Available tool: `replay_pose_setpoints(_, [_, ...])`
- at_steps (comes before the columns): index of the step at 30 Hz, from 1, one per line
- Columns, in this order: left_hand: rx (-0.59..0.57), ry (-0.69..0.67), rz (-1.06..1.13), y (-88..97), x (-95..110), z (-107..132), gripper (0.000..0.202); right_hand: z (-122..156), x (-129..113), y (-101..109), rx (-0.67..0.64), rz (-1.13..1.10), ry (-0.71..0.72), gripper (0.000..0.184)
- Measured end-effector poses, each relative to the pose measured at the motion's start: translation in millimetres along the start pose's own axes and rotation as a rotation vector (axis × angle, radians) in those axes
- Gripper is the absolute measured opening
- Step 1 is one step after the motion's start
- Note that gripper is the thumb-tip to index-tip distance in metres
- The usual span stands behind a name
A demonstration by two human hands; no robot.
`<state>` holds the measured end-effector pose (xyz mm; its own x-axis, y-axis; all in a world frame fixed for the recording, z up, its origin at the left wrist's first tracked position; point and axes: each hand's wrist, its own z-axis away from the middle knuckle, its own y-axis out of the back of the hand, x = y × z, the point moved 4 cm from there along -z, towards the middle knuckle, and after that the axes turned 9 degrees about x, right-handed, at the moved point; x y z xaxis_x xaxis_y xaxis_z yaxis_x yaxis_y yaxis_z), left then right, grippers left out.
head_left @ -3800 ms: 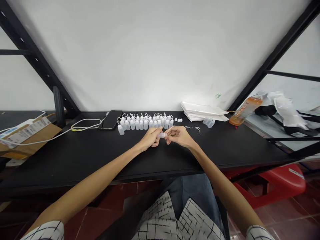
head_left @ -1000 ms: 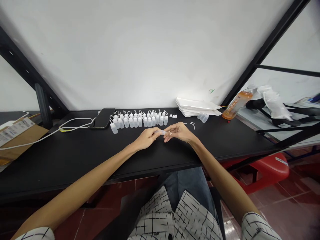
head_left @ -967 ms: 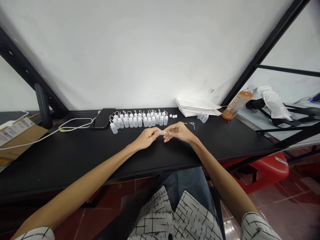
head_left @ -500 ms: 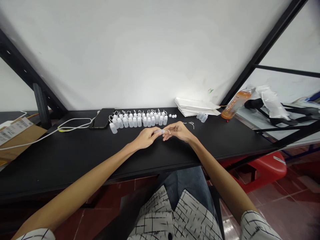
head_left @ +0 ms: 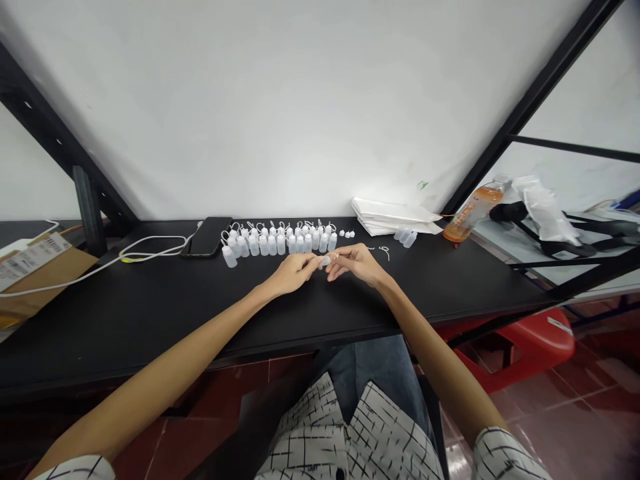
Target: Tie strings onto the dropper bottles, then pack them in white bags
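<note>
My left hand (head_left: 293,274) holds a small translucent plastic dropper bottle (head_left: 325,261) in its fingertips, over the black table (head_left: 150,320). My right hand (head_left: 353,262) pinches at the bottle's top end, and a thin white loop shows by its fingers. The fingers hide most of the bottle. Just beyond my hands stand rows of similar dropper bottles (head_left: 275,244) with white tethered caps. Loose white cap loops (head_left: 384,252) lie to the right of my right hand.
On the table are a black phone (head_left: 206,236), a white cable (head_left: 150,248), small white caps (head_left: 346,234), several bottles (head_left: 406,237), a paper stack (head_left: 395,219), an orange drink bottle (head_left: 473,213) and a cardboard parcel (head_left: 35,261). A red stool (head_left: 525,347) stands below right.
My hands have come closer together, and more of the small bottle is now covered by my fingers. The view has shifted slightly.
</note>
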<state>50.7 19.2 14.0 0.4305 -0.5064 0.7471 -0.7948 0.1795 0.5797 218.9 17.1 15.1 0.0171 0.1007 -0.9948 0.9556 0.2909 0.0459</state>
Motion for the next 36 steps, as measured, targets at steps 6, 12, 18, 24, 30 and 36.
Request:
replay_pose_setpoints(6, [-0.007,0.151,0.240,-2.4,-7.6,-2.5,0.055,3.0,-2.2,-5.8,-0.060,-0.043,-0.016,0.040])
replay_pose_setpoints(12, [-0.018,0.192,0.299,-3.1,-9.7,-3.4,0.059,4.3,-2.0,-7.2,-0.057,-0.024,-0.030,0.036])
replay_pose_setpoints(18, [0.096,0.102,0.210,2.0,-7.8,-3.2,0.044,4.3,1.5,-9.9,-0.042,0.050,-0.033,0.041])
replay_pose_setpoints(24, [0.143,0.006,0.096,3.5,-8.2,-2.8,0.047,4.5,2.6,-10.2,-0.010,0.066,0.005,0.042])
replay_pose_setpoints(30, [0.136,0.005,0.073,4.7,-5.1,-2.1,0.048,5.6,2.6,-11.0,-0.030,0.044,0.014,0.041])
replay_pose_setpoints(36, [0.092,0.015,0.066,7.4,2.2,-0.2,0.045,6.5,0.4,-11.9,-0.048,0.061,0.022,0.039])
